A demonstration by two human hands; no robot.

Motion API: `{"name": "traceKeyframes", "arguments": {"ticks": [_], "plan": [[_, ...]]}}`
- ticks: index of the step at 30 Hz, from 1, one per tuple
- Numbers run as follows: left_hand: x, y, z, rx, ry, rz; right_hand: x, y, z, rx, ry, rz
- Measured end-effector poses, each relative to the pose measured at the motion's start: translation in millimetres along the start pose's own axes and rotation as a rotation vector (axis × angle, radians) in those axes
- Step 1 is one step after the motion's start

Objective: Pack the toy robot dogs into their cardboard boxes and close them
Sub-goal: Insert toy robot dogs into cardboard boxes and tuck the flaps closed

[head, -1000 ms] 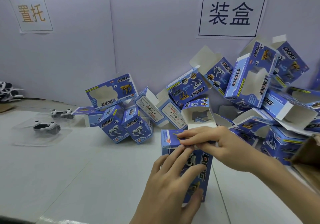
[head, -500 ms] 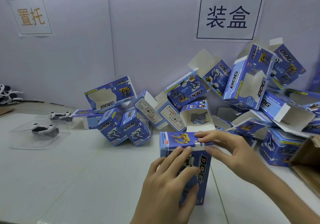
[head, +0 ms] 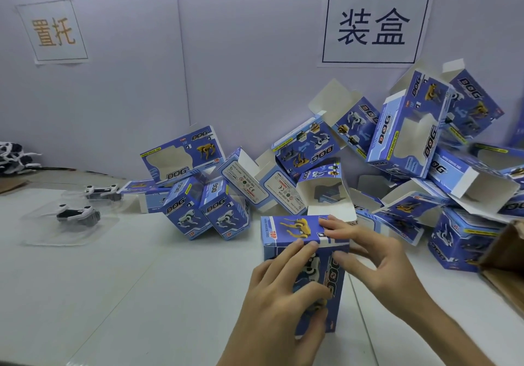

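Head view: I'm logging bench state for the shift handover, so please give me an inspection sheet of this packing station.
Surface: white table, matte, with panel seams.
Job's things: upright box, top flap folded down; pile of boxes against the wall, many with flaps open; two toy dogs in clear trays, left.
Clutter: brown carton at the right edge; black-and-white toys far left.
Grippers: left hand holds the box's front; right hand pinches its top flap.
Cables: nothing seen.
Surroundings: grey wall with two printed signs.

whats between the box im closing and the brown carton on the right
Head view: your right hand on the box, then another blue box beside the carton.
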State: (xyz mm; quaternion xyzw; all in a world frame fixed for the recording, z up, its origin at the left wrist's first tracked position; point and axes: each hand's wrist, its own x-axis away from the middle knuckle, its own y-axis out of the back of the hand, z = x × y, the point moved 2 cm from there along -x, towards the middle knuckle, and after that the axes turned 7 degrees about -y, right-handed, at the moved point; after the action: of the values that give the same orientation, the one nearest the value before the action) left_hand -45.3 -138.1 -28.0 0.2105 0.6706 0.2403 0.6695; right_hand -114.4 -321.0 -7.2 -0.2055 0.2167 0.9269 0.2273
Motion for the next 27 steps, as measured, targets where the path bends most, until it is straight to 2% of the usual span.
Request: {"name": "traceKeyframes", "arguments": {"ticks": [3, 7, 10, 14, 18, 27], "plan": [[-0.5, 2.0, 3.8, 0.051, 0.002, -0.127, 0.9, -1.7, -2.9, 0.040, 0.031, -0.038], [-6.7, 13.1, 23.9, -0.003, 0.075, -0.252, -1.7, -2.8, -6.5, 0.021, 0.022, -0.060], [-13.1, 18.8, 44.3, 0.046, 0.201, -0.255, -2.4, -3.1, -9.4, 0.008, 0.014, -0.066], [-14.8, 16.0, 58.7, 0.270, 0.276, -0.287, -2.2, -3.3, -11.6, -0.011, 0.022, -0.079], [-11.3, 14.2, 66.5, 0.357, 0.266, -0.258, -1.9, -6.1, -14.1, -0.033, 0.036, -0.101], [-9.6, 10.4, 67.1, 0.383, 0.277, -0.277, -1.5, -12.8, -14.2, -0.068, 0.038, -0.155]]}}
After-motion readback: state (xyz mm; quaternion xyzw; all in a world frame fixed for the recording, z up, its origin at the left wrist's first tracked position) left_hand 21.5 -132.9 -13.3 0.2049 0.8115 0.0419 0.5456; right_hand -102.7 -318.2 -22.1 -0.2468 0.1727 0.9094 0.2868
